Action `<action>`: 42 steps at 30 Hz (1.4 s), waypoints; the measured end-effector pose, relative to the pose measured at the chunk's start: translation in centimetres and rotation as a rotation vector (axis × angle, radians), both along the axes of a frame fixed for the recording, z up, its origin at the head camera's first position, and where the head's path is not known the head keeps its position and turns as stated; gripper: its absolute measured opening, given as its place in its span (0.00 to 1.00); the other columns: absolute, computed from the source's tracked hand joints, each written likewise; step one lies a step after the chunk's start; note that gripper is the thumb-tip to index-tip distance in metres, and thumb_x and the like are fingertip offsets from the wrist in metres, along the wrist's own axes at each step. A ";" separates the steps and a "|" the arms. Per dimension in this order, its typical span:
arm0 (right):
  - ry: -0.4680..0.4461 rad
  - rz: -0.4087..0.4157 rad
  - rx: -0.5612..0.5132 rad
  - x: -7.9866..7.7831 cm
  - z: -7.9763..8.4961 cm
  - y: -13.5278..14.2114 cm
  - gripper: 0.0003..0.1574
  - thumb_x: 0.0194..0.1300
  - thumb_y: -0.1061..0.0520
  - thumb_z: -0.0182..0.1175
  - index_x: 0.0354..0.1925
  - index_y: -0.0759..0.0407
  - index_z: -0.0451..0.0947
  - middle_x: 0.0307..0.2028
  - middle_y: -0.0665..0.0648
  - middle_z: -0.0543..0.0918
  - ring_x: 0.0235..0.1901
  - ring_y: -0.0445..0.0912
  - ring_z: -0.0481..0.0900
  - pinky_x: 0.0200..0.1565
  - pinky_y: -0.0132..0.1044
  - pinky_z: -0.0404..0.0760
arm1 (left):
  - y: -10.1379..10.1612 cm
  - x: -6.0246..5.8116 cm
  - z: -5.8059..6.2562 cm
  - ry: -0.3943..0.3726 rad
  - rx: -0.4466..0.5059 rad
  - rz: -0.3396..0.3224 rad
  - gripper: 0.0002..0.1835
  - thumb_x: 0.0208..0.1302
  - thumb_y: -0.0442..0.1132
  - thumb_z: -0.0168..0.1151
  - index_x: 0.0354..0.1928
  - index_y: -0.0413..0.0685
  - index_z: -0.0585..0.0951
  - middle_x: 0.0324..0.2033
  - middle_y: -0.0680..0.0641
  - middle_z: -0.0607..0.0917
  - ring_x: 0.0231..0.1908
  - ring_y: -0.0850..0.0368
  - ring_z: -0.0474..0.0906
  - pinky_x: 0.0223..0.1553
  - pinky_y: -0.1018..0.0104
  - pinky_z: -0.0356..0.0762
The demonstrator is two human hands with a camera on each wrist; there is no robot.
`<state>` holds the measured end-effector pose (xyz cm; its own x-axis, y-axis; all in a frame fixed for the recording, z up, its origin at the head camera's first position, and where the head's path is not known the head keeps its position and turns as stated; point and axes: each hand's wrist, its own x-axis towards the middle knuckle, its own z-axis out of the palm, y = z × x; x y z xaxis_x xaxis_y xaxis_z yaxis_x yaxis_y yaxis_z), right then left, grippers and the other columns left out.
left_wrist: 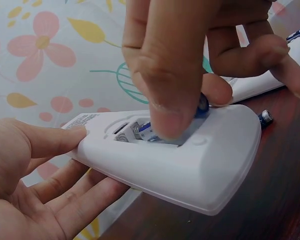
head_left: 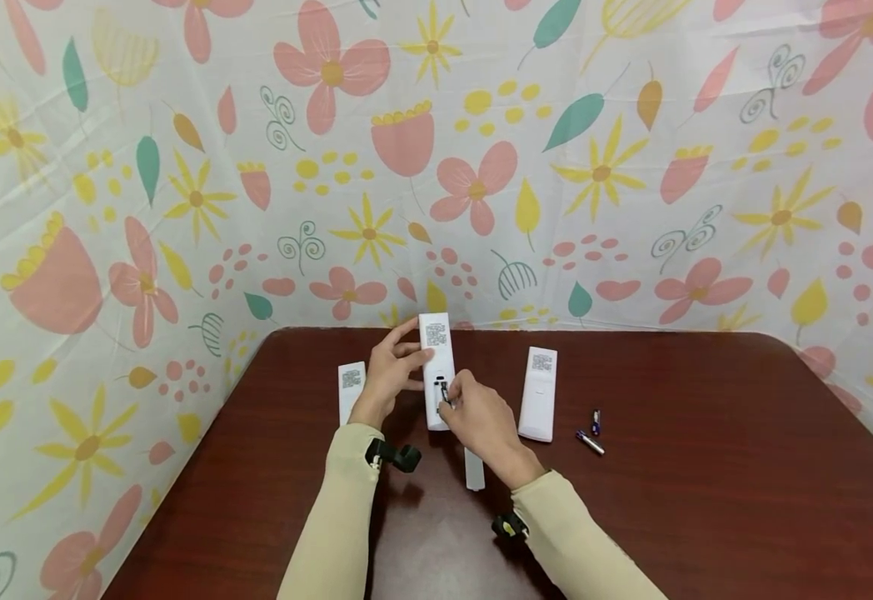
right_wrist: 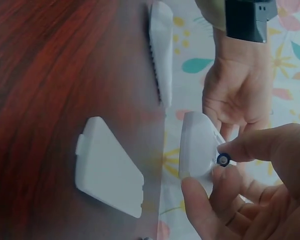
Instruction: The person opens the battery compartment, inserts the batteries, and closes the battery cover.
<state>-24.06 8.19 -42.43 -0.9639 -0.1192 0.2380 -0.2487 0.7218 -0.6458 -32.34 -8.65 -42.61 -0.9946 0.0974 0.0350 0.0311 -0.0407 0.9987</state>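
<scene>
A white remote control (head_left: 436, 333), back side up and raised off the table, is held by my left hand (head_left: 390, 367). The thumb lies on its back and the fingers reach underneath, as the left wrist view shows. Its battery compartment (left_wrist: 124, 134) is uncovered, with part of a blue-and-white battery (left_wrist: 145, 131) visible inside. My right hand (head_left: 481, 417) pinches a battery (right_wrist: 223, 159) between thumb and finger at the compartment. The right thumb (left_wrist: 172, 117) hides much of the compartment in the left wrist view. Below the remote, a white battery cover (head_left: 475, 471) lies on the table.
Another white remote (head_left: 538, 392) lies to the right, back side up. A further remote (head_left: 351, 387) is at the left, partly behind my left hand. Two loose batteries (head_left: 590, 442) lie right of the right-hand remote. Behind the brown table (head_left: 706, 500) hangs a flowered cloth (head_left: 436, 250).
</scene>
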 end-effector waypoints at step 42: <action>-0.138 0.352 -0.337 -2.5 -0.4 4.4 0.60 0.66 0.59 0.77 0.85 0.45 0.54 0.68 0.63 0.74 0.49 0.52 0.86 0.43 0.46 0.89 | 0.0 0.0 0.9 -0.011 0.014 -0.024 0.33 0.72 0.35 0.72 0.75 0.67 0.76 0.54 0.42 0.86 0.46 0.47 0.88 0.34 0.54 0.90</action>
<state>-26.58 12.61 -42.82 -0.9045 -0.3807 0.1923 -0.3352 0.3556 -0.8725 -32.34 -8.67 -41.68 -0.9924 0.1204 0.0259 0.0193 -0.0556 0.9983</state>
